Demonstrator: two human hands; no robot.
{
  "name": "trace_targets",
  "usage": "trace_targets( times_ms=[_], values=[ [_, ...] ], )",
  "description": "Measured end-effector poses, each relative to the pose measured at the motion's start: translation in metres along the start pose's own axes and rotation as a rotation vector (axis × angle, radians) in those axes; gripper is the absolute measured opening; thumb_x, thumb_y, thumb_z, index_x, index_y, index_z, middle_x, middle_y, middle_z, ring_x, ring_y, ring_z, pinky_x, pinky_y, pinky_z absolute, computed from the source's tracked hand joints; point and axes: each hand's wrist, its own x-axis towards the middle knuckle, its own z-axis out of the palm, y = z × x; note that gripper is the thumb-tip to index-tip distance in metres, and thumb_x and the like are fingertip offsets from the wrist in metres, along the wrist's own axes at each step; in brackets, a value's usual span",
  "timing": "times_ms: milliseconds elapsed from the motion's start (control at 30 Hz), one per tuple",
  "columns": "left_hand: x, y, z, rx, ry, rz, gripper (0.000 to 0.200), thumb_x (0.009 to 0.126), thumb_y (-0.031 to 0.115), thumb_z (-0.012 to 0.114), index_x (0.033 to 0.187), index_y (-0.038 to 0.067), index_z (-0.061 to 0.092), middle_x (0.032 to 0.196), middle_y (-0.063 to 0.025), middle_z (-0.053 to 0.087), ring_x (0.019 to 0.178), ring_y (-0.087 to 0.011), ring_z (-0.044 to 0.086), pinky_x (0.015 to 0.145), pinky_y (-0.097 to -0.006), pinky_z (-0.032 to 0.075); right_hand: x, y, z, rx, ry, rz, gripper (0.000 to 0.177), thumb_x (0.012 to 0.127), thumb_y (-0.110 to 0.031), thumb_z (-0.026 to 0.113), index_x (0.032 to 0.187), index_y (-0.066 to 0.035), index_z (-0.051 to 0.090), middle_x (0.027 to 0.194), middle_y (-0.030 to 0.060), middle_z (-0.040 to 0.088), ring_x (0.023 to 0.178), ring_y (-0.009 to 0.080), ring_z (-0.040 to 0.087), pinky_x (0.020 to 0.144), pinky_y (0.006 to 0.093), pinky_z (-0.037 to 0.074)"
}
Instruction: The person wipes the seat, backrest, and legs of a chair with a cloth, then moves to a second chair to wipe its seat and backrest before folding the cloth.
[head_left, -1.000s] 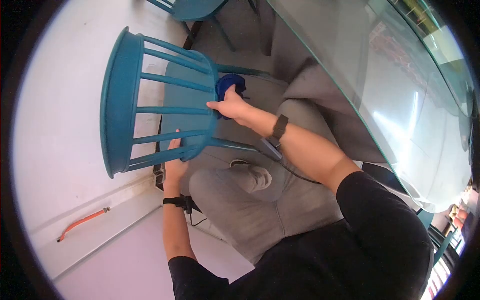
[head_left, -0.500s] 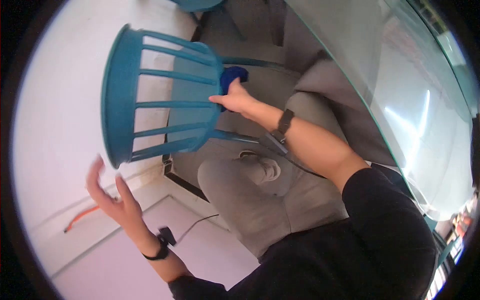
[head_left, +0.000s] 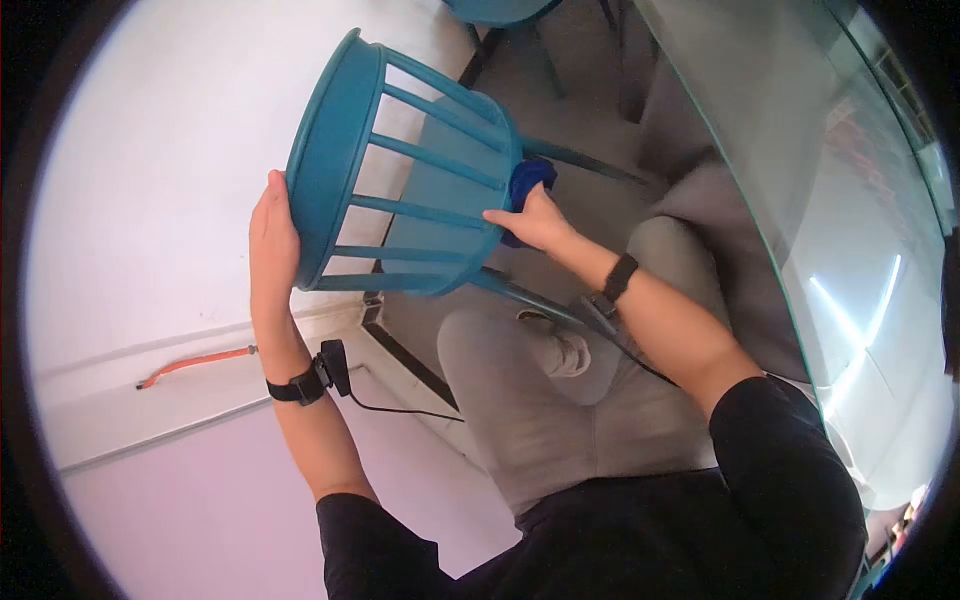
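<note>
Beside the pale wall (head_left: 150,150), our left hand (head_left: 272,235) clasps the curved top rail of the teal chair (head_left: 330,160), fingers wrapped round its far side. The chair leans tilted above our knee (head_left: 490,360). Our right hand (head_left: 535,222) bunches a blue cloth (head_left: 530,178) against the seat's back edge, fingers clenched on it. We judge that a hard push through the cloth could twist the rail from that single hold, swinging the chair into the glass surface (head_left: 800,200) near our right.

Left hand (head_left: 272,232) raised, fingers curled gripping, right hand (head_left: 530,220) stretched forward, fingers clenched
</note>
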Motion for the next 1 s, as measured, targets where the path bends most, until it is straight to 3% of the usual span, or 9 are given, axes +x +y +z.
trace_targets(
  times_ms=[100,200,300,567,667,733,833,900,1000],
  values=[
    [0.001,-0.004,-0.005,-0.066,-0.081,-0.045,0.072,0.111,0.058,0.034,0.125,-0.007,0.063,0.109,-0.0135,0.066,0.102,-0.0193,0.057,0.099,-0.0329,0.043,0.003,0.008,0.013,-0.105,0.175,-0.060,0.094,0.090,-0.052,0.073,0.142,0.019,0.036,0.143,0.0400,0.049,0.136,0.0489,0.049,0.115,0.0481,0.040],
    [0.000,-0.003,-0.007,-0.315,-0.136,-0.117,0.082,0.110,0.063,0.026,0.143,-0.006,0.053,0.133,-0.0163,0.062,0.124,-0.0217,0.054,0.113,-0.0332,0.036,0.013,-0.003,0.014,-0.074,0.595,-0.231,0.055,0.105,-0.040,0.054,0.107,0.015,0.055,0.113,0.0361,0.055,0.106,0.0525,0.055,0.097,0.0551,0.043],
    [0.000,-0.009,-0.016,-0.447,-0.261,-0.160,0.090,0.108,0.067,0.020,0.154,-0.007,0.041,0.150,-0.0174,0.051,0.140,-0.0239,0.045,0.121,-0.0332,0.027,0.011,-0.037,0.001,-0.085,0.636,-0.494,0.039,0.106,-0.031,0.054,0.109,0.007,0.058,0.109,0.0299,0.058,0.104,0.0479,0.056,0.095,0.0527,0.044],
    [0.000,-0.011,-0.022,-0.303,-0.393,-0.016,0.106,0.100,0.080,0.010,0.159,-0.004,0.033,0.158,-0.0185,0.044,0.146,-0.0281,0.040,0.124,-0.0363,0.023,0.010,-0.222,0.045,-0.064,0.360,-0.761,0.044,0.105,-0.035,0.054,0.089,0.006,0.058,0.090,0.0274,0.060,0.095,0.0455,0.056,0.091,0.0523,0.041],
    [0.002,-0.012,-0.019,-0.305,-0.389,-0.026,0.107,0.099,0.082,0.010,0.160,-0.004,0.029,0.159,-0.0182,0.043,0.146,-0.0280,0.040,0.124,-0.0364,0.022,0.028,-0.222,0.081,-0.028,0.547,-0.942,0.043,0.104,-0.034,0.055,0.086,0.004,0.061,0.086,0.0255,0.060,0.093,0.0443,0.057,0.094,0.0549,0.039],
    [0.003,-0.011,-0.021,-0.287,-0.365,-0.031,0.108,0.099,0.082,0.011,0.161,-0.005,0.027,0.159,-0.0184,0.042,0.147,-0.0281,0.039,0.124,-0.0363,0.022,0.000,-0.198,0.103,-0.468,0.547,-1.041,0.039,0.101,-0.033,0.057,0.084,0.001,0.065,0.089,0.0232,0.063,0.093,0.0419,0.058,0.097,0.0573,0.038],
    [0.001,-0.009,-0.021,-0.498,-0.486,-0.054,0.111,0.098,0.083,0.011,0.160,-0.007,0.026,0.161,-0.0194,0.040,0.149,-0.0286,0.037,0.124,-0.0356,0.021,-0.083,-0.175,0.130,-0.513,0.136,-0.881,0.034,0.096,-0.030,0.064,0.084,0.001,0.070,0.090,0.0238,0.066,0.095,0.0419,0.061,0.095,0.0562,0.041],
    [0.002,-0.016,-0.019,-0.550,-0.491,-0.108,0.115,0.097,0.084,0.010,0.158,-0.013,0.022,0.167,-0.0236,0.026,0.157,-0.0286,0.021,0.127,-0.0350,0.010,-0.093,-0.158,0.147,-0.514,-0.084,-1.046,0.028,0.096,-0.028,0.064,0.103,-0.001,0.070,0.107,0.0227,0.068,0.102,0.0396,0.067,0.101,0.0541,0.044],
    [0.006,-0.021,-0.020,-0.518,-0.544,-0.067,0.113,0.098,0.082,0.010,0.158,-0.013,0.025,0.166,-0.0230,0.029,0.157,-0.0278,0.022,0.127,-0.0342,0.010,-0.089,-0.146,0.164,-0.443,-0.378,-0.609,0.029,0.096,-0.029,0.062,0.110,-0.005,0.070,0.103,0.0137,0.072,0.109,0.0339,0.066,0.099,0.0476,0.050]
  ],
)
